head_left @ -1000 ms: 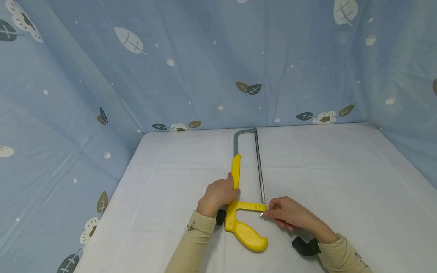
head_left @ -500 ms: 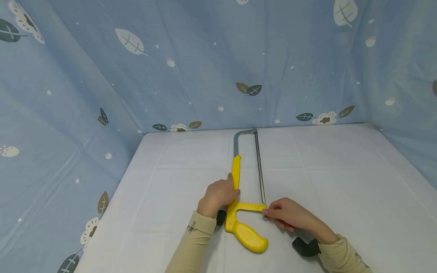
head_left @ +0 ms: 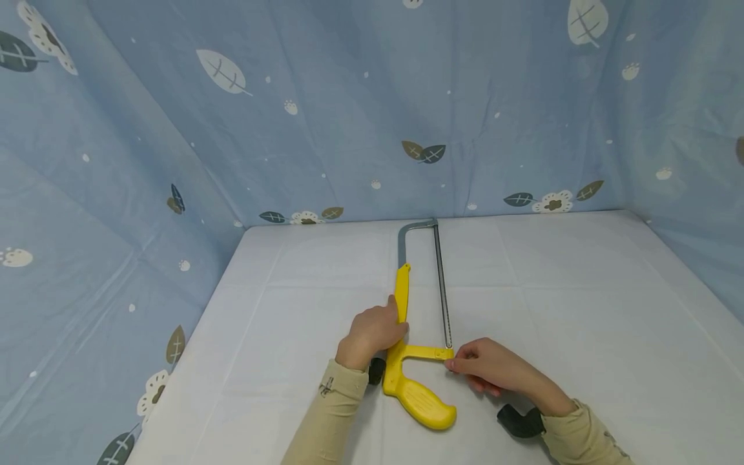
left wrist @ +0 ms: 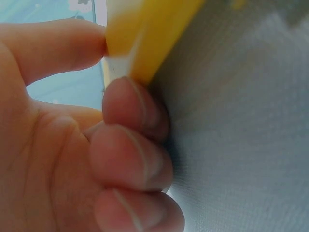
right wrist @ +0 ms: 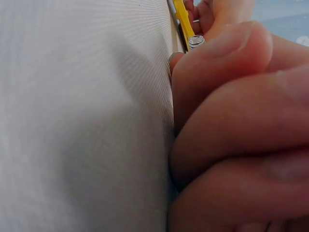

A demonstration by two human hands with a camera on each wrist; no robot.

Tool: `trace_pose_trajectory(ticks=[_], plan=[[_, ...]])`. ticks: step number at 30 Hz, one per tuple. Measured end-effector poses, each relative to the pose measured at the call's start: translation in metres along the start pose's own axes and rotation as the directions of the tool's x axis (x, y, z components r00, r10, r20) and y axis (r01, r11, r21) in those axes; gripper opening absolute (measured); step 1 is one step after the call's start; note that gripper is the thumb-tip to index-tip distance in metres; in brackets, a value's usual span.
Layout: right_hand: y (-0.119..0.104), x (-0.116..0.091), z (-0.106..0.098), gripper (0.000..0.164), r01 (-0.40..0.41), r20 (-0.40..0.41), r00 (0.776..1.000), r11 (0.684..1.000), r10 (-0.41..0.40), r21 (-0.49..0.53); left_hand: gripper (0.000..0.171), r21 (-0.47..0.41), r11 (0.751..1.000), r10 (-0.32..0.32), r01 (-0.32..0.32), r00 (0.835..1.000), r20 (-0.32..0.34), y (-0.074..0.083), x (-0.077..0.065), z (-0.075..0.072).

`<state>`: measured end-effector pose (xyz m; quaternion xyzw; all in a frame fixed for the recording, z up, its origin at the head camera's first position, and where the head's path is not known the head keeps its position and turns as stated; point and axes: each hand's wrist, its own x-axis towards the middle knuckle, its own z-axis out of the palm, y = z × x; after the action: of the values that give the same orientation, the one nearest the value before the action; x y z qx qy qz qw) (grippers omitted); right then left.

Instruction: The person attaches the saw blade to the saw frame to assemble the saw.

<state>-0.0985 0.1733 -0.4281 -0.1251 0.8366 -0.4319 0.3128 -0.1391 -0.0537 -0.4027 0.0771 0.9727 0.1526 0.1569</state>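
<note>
A hacksaw (head_left: 421,403) with a yellow handle and grey front bow lies flat on the white cloth. Its blade (head_left: 443,290) runs along the right side, away from the person. My left hand (head_left: 372,328) grips the yellow frame above the handle; in the left wrist view thumb and fingers hold either side of that yellow bar (left wrist: 159,43). At the blade's near end, my right hand (head_left: 491,365) pinches at the tensioning wing nut, which the fingertips hide in the head view. A shiny round metal end (right wrist: 196,41) shows past the fingers in the right wrist view.
White cloth (head_left: 314,278) covers the table. Blue curtains (head_left: 349,116) with leaf prints hang behind and at both sides. Black rounded pieces sit at each wrist, one by the left cuff (head_left: 376,371) and one by the right cuff (head_left: 520,421).
My right thumb and fingertips have shifted slightly at the wing nut, which showed its shiny end earlier and is now covered. The hacksaw and my left hand stay put.
</note>
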Motion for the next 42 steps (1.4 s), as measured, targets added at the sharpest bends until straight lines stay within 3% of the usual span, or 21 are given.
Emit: trace_pose_trajectory(ticks=[8,15,23,30,35,38,42], plan=[[-0.002,0.002,0.001,0.038,0.002,0.008,1.000,1.000,-0.002,-0.008,0.066,0.001,1.000,-0.008,0.008,1.000,0.001,-0.002,-0.001,-0.001],[-0.002,0.003,-0.002,0.042,-0.009,0.002,1.000,0.999,0.009,-0.050,0.073,-0.043,0.998,-0.034,0.036,0.998,0.051,-0.007,0.002,-0.004],[0.004,0.002,-0.010,0.046,0.007,0.006,1.000,0.998,-0.007,-0.056,0.074,-0.048,0.999,-0.010,0.014,0.997,0.078,-0.006,0.008,-0.010],[0.013,0.003,-0.015,0.043,0.030,0.047,0.998,0.997,-0.034,0.076,0.062,-0.010,1.000,-0.011,0.012,0.997,0.071,-0.013,0.016,-0.016],[0.019,0.005,-0.021,0.039,0.104,0.089,0.988,0.971,-0.126,0.218,0.051,-0.031,0.999,-0.013,0.014,1.000,0.011,-0.021,0.018,-0.020],[0.019,0.007,-0.024,0.037,0.144,0.047,0.986,0.955,-0.162,0.261,0.049,-0.034,0.999,0.006,-0.007,1.000,-0.013,-0.027,0.019,-0.023],[0.017,0.008,-0.032,0.034,0.202,-0.115,0.976,0.962,-0.183,0.186,0.053,-0.054,0.998,0.026,-0.028,0.998,-0.048,-0.034,0.021,-0.029]])
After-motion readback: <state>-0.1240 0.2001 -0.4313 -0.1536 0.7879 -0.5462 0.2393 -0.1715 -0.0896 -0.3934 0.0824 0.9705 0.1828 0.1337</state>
